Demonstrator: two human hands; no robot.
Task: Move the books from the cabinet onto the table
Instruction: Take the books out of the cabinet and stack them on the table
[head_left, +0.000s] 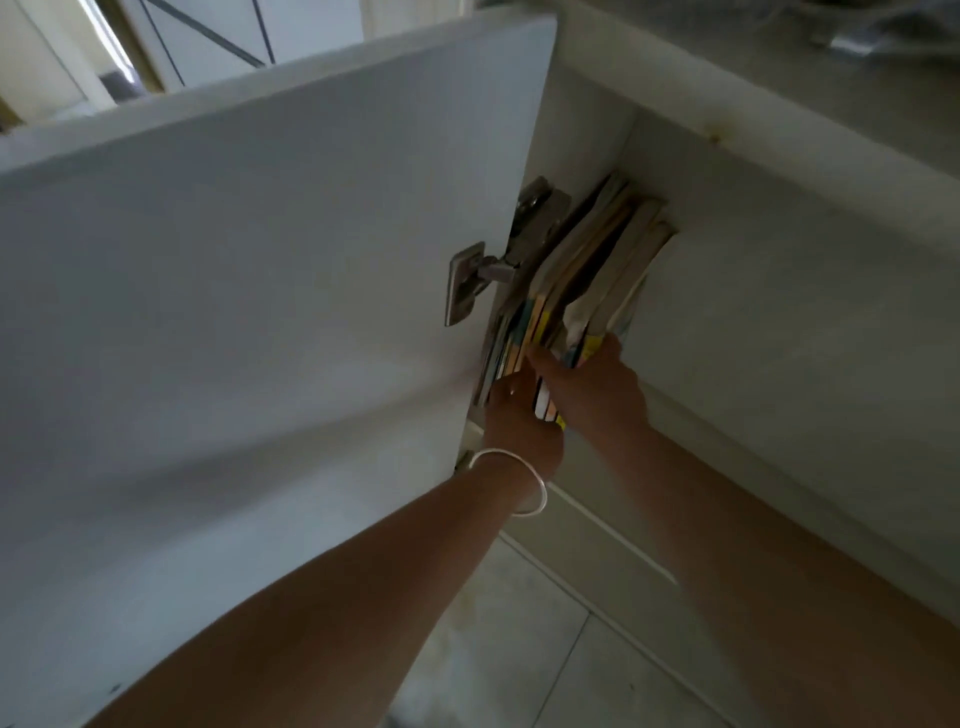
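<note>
Several thin books (587, 270) stand packed upright inside the white cabinet (779, 249), just behind its open door (260, 291). Their coloured spines face me and their pale pages run back into the dark. My left hand (519, 421), with a silver bangle on the wrist, presses against the left side of the bundle. On the right side, my right hand (597, 389) wraps around the books, with its thumb across the spines. Both hands squeeze the same bundle between them. The fingers on the far side are hidden.
The open door fills the left half of the view, with a metal hinge (478, 275) close to my left hand. The cabinet's top surface (831, 88) runs across the upper right. Pale floor tiles (519, 649) lie below my arms.
</note>
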